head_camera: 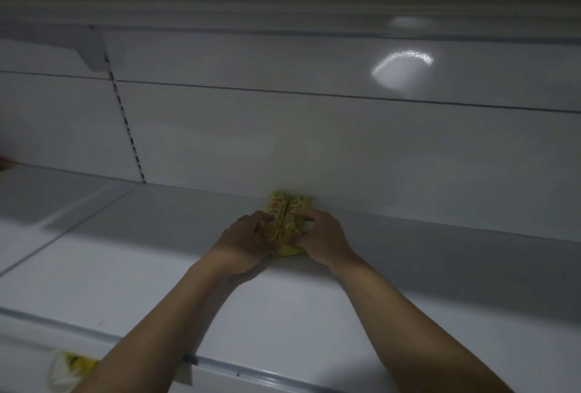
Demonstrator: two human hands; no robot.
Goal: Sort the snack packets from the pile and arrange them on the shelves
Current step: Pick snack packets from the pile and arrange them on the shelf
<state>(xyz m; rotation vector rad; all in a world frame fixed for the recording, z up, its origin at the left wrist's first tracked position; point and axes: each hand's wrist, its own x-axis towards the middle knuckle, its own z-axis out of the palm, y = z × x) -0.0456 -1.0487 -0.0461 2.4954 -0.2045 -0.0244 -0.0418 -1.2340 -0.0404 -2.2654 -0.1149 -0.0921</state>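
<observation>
1. My left hand [248,240] and my right hand [320,238] are both stretched out over the white shelf [157,266], close together, almost knuckle to knuckle.
2. Between them are two yellow snack packets with red print, side by side with their long edges touching.
3. The left packet [276,204] is under my left hand. My left fingers [262,219] are curled over its near half and hold it.
4. The right packet [297,205] is under my right hand. My right fingers [306,216] are curled over it in the same way and hold it.
5. Both packets are deep on the shelf, with their far ends at or just short of the white back panel [314,141]. The picture is too blurred for me to tell whether they touch it.
6. Both bare forearms come up from the bottom of the view and cross the grey front rail [220,364] of the shelf.
7. To the left, a slotted upright [125,122] runs down the back panel. A bracket [91,49] at its top carries the upper shelf [283,12], which hangs over everything.
8. A bright patch of reflected light [402,65] sits on the back panel at the upper right.
9. Below the front rail, at the lower left, is a blurred yellow and white packet [70,367].
10. At the far left edge, on the neighbouring shelf, is a small reddish thing [4,162] that I cannot identify.
</observation>
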